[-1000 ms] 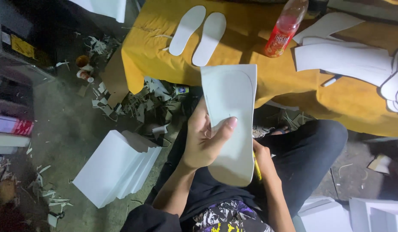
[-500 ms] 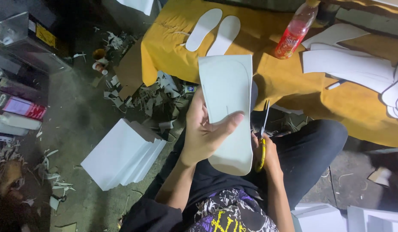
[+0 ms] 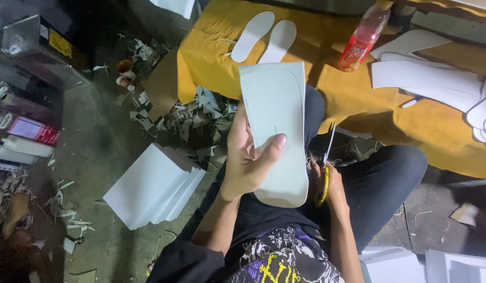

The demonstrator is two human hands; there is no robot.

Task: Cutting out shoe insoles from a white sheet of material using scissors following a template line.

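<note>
White foam sheet (image 3: 277, 131) with traced sole outline, held upright over lap; yellow-handled scissors (image 3: 325, 167) at right edge

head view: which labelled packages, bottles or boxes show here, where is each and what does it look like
Clear plastic bottle with red drink and red label: stands on the yellow cloth, top right.
Dark box with a yellow label: upper left, on the floor.
Flat red and pale purple package: left edge.
White tube-like containers: just below that package.
No screens or signs.
</note>
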